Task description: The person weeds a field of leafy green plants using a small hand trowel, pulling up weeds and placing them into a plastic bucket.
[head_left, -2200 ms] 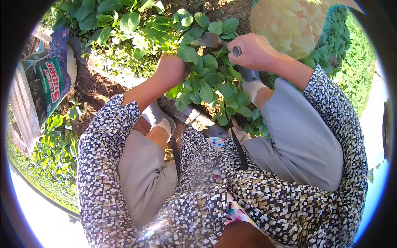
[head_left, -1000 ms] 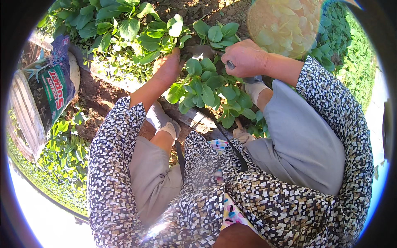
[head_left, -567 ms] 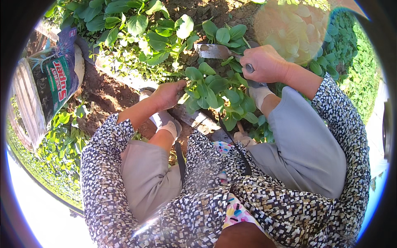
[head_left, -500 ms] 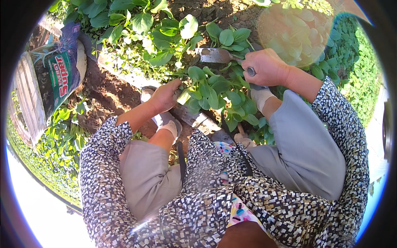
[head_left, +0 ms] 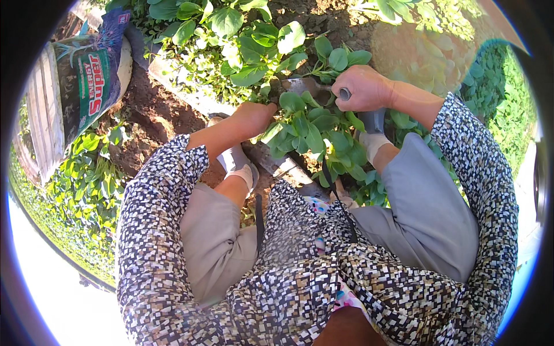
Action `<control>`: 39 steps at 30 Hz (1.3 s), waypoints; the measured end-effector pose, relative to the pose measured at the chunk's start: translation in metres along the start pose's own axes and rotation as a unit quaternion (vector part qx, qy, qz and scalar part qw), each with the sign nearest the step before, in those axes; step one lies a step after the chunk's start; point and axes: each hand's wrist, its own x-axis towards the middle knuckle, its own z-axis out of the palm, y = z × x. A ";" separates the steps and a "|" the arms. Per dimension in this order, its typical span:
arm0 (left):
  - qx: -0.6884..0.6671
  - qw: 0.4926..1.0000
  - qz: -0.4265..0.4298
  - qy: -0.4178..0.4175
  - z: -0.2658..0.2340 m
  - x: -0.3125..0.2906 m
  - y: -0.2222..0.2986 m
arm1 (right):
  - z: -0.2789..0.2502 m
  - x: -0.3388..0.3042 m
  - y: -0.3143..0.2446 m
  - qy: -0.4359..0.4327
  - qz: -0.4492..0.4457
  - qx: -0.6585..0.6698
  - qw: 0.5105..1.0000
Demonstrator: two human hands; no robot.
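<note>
My right hand (head_left: 363, 89) is closed round the handle of a hand hoe, with the round handle end showing at the fist. The hoe's flat metal blade (head_left: 299, 86) points left, low among leafy green plants, partly covered by leaves. Close to the blade's left end, my left hand (head_left: 254, 119) is closed, fingertips in the foliage; what they hold, if anything, is hidden. Just below the blade, a bunch of broad-leaved greens (head_left: 309, 130) lies between my feet. More leafy greens (head_left: 248, 52) grow beyond my left hand.
A large printed sack (head_left: 92, 75) stands at the left beside bare brown soil (head_left: 153, 109). A pale board-like edging (head_left: 179, 86) runs diagonally along the bed. My shoes (head_left: 234, 158) flank the plants. Dense greenery (head_left: 502, 109) lies at the far right.
My left hand has moved right, closer to the blade. The hoe has sunk lower among the leaves, and my right hand has turned slightly. The whole view has shifted a little.
</note>
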 end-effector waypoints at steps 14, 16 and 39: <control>-0.077 0.980 0.034 0.179 0.008 -0.028 -0.018 | -0.003 0.019 -0.021 -0.032 -0.119 -0.150 0.981; -0.062 0.974 0.095 0.196 0.009 -0.016 -0.012 | -0.025 0.019 -0.029 -0.041 -0.119 -0.200 0.972; -0.094 0.953 0.145 0.247 0.028 0.016 0.021 | -0.014 0.031 -0.028 -0.075 -0.129 -0.155 0.977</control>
